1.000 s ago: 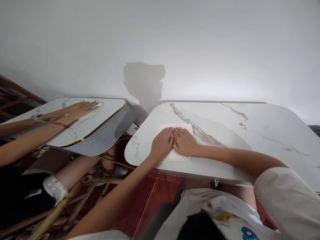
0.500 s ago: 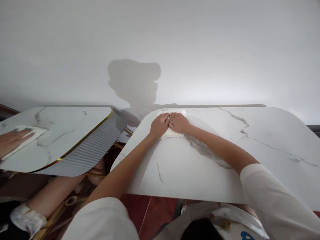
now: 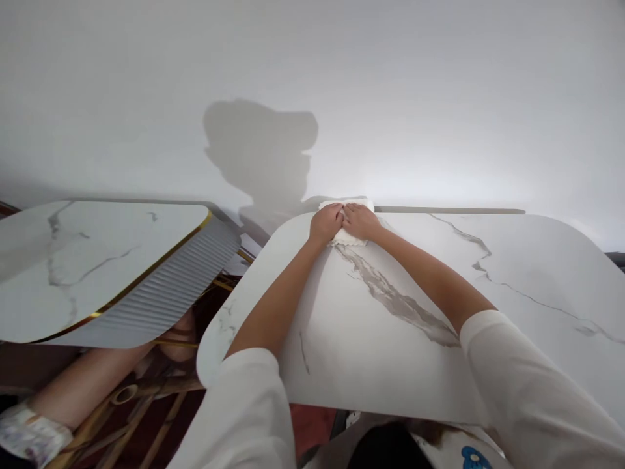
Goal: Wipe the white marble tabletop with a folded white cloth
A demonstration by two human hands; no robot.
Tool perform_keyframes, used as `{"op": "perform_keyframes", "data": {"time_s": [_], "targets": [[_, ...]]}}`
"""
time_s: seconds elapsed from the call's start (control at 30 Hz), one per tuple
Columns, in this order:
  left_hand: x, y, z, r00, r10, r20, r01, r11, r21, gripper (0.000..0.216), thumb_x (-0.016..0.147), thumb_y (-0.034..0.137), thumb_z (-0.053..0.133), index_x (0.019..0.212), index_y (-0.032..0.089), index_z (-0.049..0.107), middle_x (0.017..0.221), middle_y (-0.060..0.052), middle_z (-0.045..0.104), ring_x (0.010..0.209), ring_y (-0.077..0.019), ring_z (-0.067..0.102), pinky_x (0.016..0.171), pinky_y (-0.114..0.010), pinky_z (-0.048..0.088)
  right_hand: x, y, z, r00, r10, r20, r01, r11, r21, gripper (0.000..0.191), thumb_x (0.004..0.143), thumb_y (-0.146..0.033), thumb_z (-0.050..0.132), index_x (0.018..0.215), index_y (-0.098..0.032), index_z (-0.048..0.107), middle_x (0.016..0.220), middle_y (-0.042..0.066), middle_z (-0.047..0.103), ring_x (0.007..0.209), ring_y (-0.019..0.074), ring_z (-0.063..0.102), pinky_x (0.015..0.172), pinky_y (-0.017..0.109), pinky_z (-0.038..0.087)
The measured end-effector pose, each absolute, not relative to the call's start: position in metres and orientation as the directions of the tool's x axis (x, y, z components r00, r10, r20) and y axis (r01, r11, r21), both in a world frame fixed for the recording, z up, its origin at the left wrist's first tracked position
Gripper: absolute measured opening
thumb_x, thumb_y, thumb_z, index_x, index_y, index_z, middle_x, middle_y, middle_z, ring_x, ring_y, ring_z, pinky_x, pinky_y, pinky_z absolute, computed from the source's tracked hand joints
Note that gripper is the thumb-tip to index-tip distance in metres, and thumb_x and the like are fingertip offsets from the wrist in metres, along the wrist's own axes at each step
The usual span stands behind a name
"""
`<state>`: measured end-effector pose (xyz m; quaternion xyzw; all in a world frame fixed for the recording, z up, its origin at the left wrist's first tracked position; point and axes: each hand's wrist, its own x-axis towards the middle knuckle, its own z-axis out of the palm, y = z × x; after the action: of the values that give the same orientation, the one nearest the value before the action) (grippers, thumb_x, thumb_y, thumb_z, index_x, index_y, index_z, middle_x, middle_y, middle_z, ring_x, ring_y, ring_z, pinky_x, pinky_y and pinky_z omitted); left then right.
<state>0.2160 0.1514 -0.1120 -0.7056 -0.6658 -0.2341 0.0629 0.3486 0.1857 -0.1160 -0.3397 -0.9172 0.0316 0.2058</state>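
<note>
Head view: 2 hands, L hand (image 3: 326,223) & R hand (image 3: 360,221), side by side on 1 white cloth (image 3: 348,240) at far edge of counter (image 3: 390,371), next to wall (image 3: 439,98). Fingers (image 3: 352,210) flat, close tog., pressed on cloth. Counter runs wide to R & toward body; gap btwn it & 2nd counter (image 3: 112,241), gold-edged, on L.

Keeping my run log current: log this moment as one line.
left hand: on white cloth | right hand: on same cloth, beside left hand | cloth: at far edge of marble-patterned tabletop, by wall
</note>
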Motion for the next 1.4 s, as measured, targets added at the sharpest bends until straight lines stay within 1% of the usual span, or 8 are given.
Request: {"op": "perform_keyframes", "data": {"time_s": [0.13, 0.33, 0.43, 0.53, 0.7, 0.9, 1.07, 1.4], "targets": [[0.243, 0.159, -0.115, 0.064, 0.904, 0.422, 0.961, -0.17, 0.219, 0.041, 0.084, 0.018, 0.033, 0.113, 0.015, 0.061, 0.122, -0.008, 0.061, 0.117, -0.0221, 0.052, 0.103, -0.036, 0.038, 0.38, 0.186, -0.117, -0.665, 0.665, 0.34, 0.641, 0.742, -0.197, 0.046, 0.092, -0.024, 0.034, 0.131, -0.001, 0.045, 0.136, 0.018, 0.048, 0.127, 0.0255, 0.039, 0.106, 0.037, 0.023], [0.264, 0.145, -0.115, 0.165, 0.894, 0.417, 0.941, -0.27, 0.206, 0.044, 0.084, 0.018, 0.032, 0.12, 0.011, 0.057, 0.127, -0.009, 0.058, 0.121, -0.019, 0.049, 0.106, -0.032, 0.034, 0.402, 0.16, -0.117, -0.607, 0.724, 0.326, 0.705, 0.681, -0.199, 0.051, 0.092, -0.023, 0.033, 0.136, 0.002, 0.039, 0.14, 0.019, 0.042, 0.131, 0.027, 0.034, 0.108, 0.038, 0.02], [0.27, 0.126, -0.111, 0.177, 0.9, 0.398, 0.938, -0.276, 0.208, 0.045, 0.084, 0.019, 0.031, 0.121, 0.01, 0.056, 0.129, -0.01, 0.057, 0.122, -0.0188, 0.048, 0.106, -0.032, 0.034, 0.408, 0.141, -0.116, -0.603, 0.732, 0.317, 0.712, 0.673, -0.2, 0.051, 0.091, -0.022, 0.032, 0.136, 0.002, 0.039, 0.141, 0.019, 0.041, 0.132, 0.0266, 0.033, 0.109, 0.038, 0.02], [0.275, 0.103, -0.108, 0.18, 0.909, 0.376, 0.939, -0.273, 0.211, 0.045, 0.085, 0.02, 0.031, 0.123, 0.013, 0.055, 0.131, -0.007, 0.055, 0.123, -0.0177, 0.047, 0.107, -0.031, 0.034, 0.414, 0.118, -0.114, -0.605, 0.733, 0.309, 0.71, 0.673, -0.207, 0.052, 0.091, -0.023, 0.032, 0.136, 0.002, 0.039, 0.142, 0.019, 0.04, 0.132, 0.0263, 0.033, 0.109, 0.039, 0.021], [0.278, 0.057, -0.108, 0.17, 0.911, 0.375, 0.943, -0.261, 0.206, 0.046, 0.087, 0.021, 0.03, 0.124, 0.012, 0.054, 0.133, -0.008, 0.053, 0.124, -0.0177, 0.047, 0.107, -0.031, 0.034, 0.417, 0.072, -0.116, -0.599, 0.729, 0.331, 0.721, 0.671, -0.172, 0.053, 0.091, -0.024, 0.03, 0.135, 0.004, 0.04, 0.14, 0.02, 0.042, 0.131, 0.0282, 0.035, 0.109, 0.041, 0.023], [0.277, -0.016, -0.105, 0.182, 0.91, 0.373, 0.957, -0.251, 0.146, 0.047, 0.088, 0.022, 0.026, 0.124, 0.011, 0.053, 0.13, -0.01, 0.055, 0.123, -0.019, 0.048, 0.106, -0.034, 0.037, 0.415, 0.004, -0.115, -0.633, 0.671, 0.388, 0.679, 0.721, -0.138, 0.054, 0.091, -0.026, 0.033, 0.133, 0.007, 0.041, 0.138, 0.023, 0.044, 0.129, 0.0307, 0.037, 0.109, 0.041, 0.025], [0.274, -0.07, -0.105, 0.142, 0.923, 0.358, 0.97, -0.202, 0.136, 0.048, 0.088, 0.022, 0.026, 0.125, 0.008, 0.052, 0.131, -0.012, 0.054, 0.124, -0.0212, 0.047, 0.107, -0.037, 0.036, 0.414, -0.045, -0.109, -0.688, 0.628, 0.363, 0.626, 0.767, -0.14, 0.055, 0.091, -0.027, 0.038, 0.132, 0.01, 0.041, 0.138, 0.027, 0.042, 0.129, 0.0334, 0.037, 0.108, 0.044, 0.026], [0.326, -0.124, -0.11, 0.101, 0.923, 0.371, 0.978, -0.161, 0.133, 0.046, 0.086, 0.019, 0.028, 0.124, 0.008, 0.052, 0.129, -0.015, 0.055, 0.122, -0.0249, 0.047, 0.106, -0.043, 0.037, 0.469, -0.09, -0.11, -0.734, 0.565, 0.376, 0.548, 0.82, -0.162, 0.055, 0.09, -0.028, 0.037, 0.133, 0.005, 0.043, 0.139, 0.022, 0.042, 0.13, 0.0303, 0.036, 0.109, 0.043, 0.027]]}}
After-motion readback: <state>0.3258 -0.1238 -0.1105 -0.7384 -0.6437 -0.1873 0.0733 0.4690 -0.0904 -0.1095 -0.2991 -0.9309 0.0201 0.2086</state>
